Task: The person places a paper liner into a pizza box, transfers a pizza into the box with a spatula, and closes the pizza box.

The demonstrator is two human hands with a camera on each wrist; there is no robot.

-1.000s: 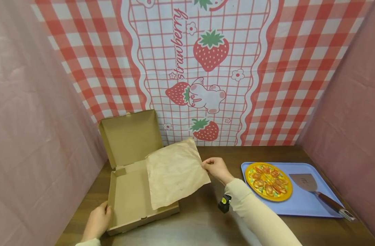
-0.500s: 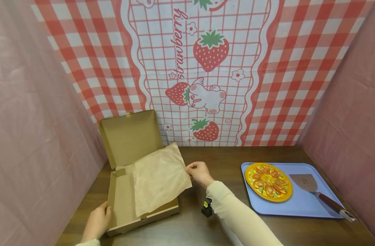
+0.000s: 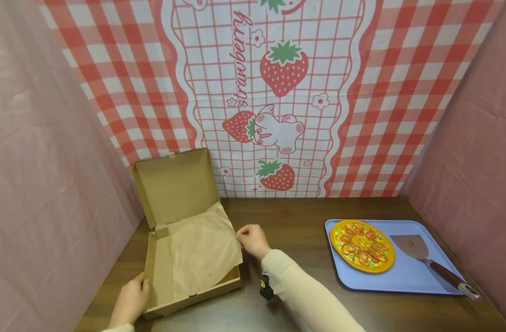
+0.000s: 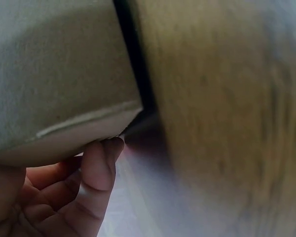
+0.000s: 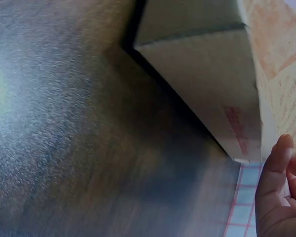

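Observation:
An open cardboard pizza box (image 3: 180,190) stands on the left of the table, its lid tipped up against the backdrop. My left hand (image 3: 130,297) holds the box's left wall near the front corner; in the left wrist view its fingers (image 4: 96,168) curl at the cardboard edge. A sheet of brown paper (image 3: 203,249) lies over the inside of the box, its right edge raised. Thumb and finger of my right hand (image 3: 254,240) pinch that edge just beyond the box's right wall. Printing shows on the paper's underside (image 5: 281,54) in the right wrist view.
A blue tray (image 3: 371,282) sits on the right of the brown table (image 3: 294,216). On it are a pizza (image 3: 362,245) and a turner (image 3: 411,245), whose wooden handle overhangs the tray's front right corner. Pink cloth hangs on both sides, with a strawberry-print cloth (image 3: 284,69) behind.
My right hand has carried the paper leftward and down, from partly beside the box to over its inside. The left hand has stayed at the box wall.

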